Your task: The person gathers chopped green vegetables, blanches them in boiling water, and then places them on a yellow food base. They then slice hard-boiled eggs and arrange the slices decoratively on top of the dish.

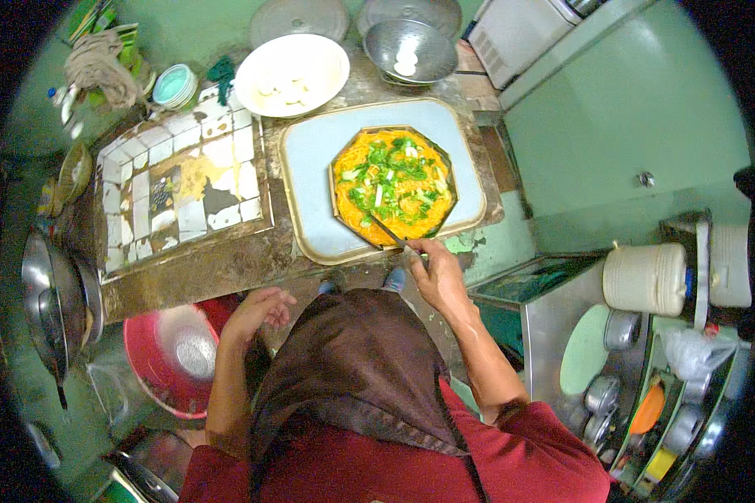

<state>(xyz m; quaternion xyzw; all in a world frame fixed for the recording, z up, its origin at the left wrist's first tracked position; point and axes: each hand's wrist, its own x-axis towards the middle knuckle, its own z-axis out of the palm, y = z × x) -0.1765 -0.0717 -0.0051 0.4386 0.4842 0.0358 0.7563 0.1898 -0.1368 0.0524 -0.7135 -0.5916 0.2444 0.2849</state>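
An octagonal dish (341,172) full of orange noodles topped with chopped greens (392,180) sits on a pale blue tray (310,159) on the worn counter. My right hand (436,275) is at the tray's near edge and grips a thin dark utensil (386,228), whose tip rests in the near side of the noodles. My left hand (260,310) hangs by the counter's front edge, fingers loosely curled, holding nothing. A brown headscarf and a red shirt fill the bottom middle of the view.
Behind the tray stand a white bowl (292,74) with pale pieces and a metal bowl (409,49). A tiled patch (180,184) lies left of the tray. Below left are a red basin (147,369) and a wok (50,302). A white jug (646,277) and a dish rack (646,402) stand right.
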